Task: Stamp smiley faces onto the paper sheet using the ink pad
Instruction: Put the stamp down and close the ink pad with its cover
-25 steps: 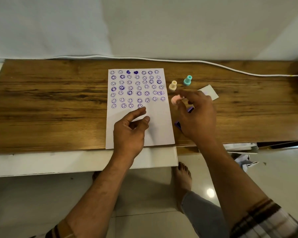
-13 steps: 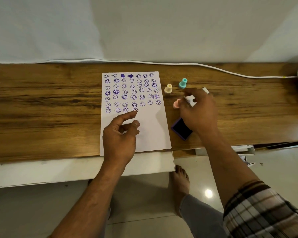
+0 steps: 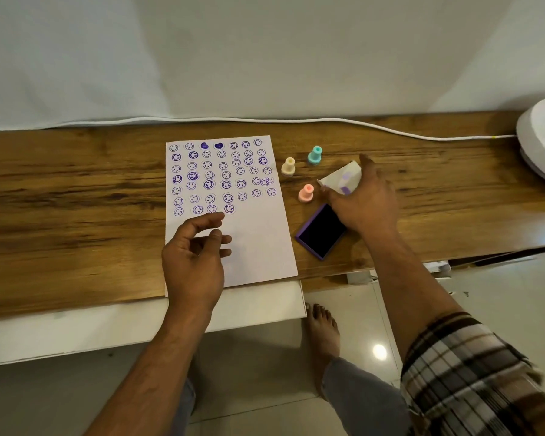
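while left hand (image 3: 192, 259) rests half-curled, holding nothing, on near blank part of paper sheet (image 3: 258, 247), open ink pad (image 3: 321, 231) lies just right of sheet; right hand (image 3: 364, 201) beyond pad grips white lid (image 3: 340, 177); pink stamp (image 3: 306, 193), cream stamp (image 3: 288, 167), teal stamp (image 3: 314, 155) stand farther back, right of sheet.

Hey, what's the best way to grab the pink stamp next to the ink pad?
Pinch the pink stamp by its narrow upper knob, coming straight down from above. It stands upright on its wider base, apart from the ink pad, so the knob is free all round. The right hand is nearest.
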The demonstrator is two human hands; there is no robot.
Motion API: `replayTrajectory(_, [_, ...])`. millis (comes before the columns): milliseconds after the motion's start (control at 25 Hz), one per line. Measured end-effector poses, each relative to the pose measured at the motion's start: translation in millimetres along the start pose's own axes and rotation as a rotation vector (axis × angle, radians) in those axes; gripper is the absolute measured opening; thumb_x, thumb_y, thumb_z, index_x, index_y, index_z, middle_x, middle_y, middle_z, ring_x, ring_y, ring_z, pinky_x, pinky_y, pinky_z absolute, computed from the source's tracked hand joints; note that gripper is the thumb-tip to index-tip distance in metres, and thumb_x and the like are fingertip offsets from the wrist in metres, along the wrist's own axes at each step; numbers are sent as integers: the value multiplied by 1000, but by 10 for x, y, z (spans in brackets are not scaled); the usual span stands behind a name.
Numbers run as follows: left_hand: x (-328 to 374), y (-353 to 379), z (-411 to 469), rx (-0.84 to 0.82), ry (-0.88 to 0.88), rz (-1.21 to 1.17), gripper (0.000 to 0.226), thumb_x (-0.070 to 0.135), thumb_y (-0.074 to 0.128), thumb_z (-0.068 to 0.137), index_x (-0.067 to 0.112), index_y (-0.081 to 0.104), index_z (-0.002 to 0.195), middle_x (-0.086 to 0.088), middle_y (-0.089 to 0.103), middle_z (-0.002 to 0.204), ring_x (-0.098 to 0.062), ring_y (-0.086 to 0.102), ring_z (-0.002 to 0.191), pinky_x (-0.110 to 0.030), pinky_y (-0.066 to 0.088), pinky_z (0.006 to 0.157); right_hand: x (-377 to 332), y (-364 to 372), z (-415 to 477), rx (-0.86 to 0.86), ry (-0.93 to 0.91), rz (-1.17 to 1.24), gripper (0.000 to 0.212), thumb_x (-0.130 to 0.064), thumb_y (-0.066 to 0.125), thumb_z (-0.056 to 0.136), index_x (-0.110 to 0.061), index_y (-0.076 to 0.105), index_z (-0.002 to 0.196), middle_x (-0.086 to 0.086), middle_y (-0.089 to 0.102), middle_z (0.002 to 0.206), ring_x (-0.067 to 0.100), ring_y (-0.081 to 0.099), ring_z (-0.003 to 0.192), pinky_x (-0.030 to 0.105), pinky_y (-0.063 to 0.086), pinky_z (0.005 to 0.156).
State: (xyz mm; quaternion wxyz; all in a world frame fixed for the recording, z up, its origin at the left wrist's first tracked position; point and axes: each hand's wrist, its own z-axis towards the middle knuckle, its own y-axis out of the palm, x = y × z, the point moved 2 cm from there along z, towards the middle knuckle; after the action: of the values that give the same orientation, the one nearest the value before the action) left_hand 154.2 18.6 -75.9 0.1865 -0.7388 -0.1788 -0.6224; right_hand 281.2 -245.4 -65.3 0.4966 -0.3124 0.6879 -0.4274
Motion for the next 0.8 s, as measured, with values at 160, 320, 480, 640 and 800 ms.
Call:
replayTrajectory(160, [22, -15, 13, 9, 0, -20, 39, 1, 59, 98, 36, 75, 97, 16, 77, 109, -16, 76, 86, -26, 61, 68, -13, -31, 6, 61, 26, 38, 104, -59, 81, 78, -27, 25, 160, 8, 45, 157, 34, 43, 142, 58, 46, 108])
replayTrajectory(320, [30, -15, 36, 23, -22, -32, 40, 1, 60, 97, 37, 76, 97, 17, 76, 108, -16, 75, 87, -25, 60, 67, 25, -183, -300, 59, 14, 275, 99, -60, 83, 75, -36, 28, 154, 1, 47, 153, 27, 52, 134, 54, 58, 96])
replayTrajectory(480, [39, 13, 33, 35, -34, -41, 36, 0, 59, 97, 33, 76, 100, 11, 76, 115, -14, 75, 86, -25, 60, 67, 151, -121, -858, -2, -115, 81, 103, -62, 81, 75, -32, 26, 157, 2, 43, 151, 26, 51, 131, 53, 59, 94])
replayTrajectory(640, [55, 12, 10, 35, -37, -47, 36, 0, 59, 97, 31, 75, 101, 8, 75, 118, -14, 75, 86, -26, 61, 67, 183, -13, -928, -46, -150, 13, 105, -59, 80, 79, -29, 22, 161, 2, 40, 156, 26, 48, 136, 52, 56, 99])
replayTrajectory(800, [64, -4, 32, 38, -34, -46, 37, 0, 59, 97, 34, 74, 99, 12, 75, 114, -14, 75, 86, -24, 59, 66, 189, 101, -875, -50, -183, -1, 104, -61, 80, 77, -32, 23, 159, 1, 42, 156, 27, 48, 136, 51, 55, 97])
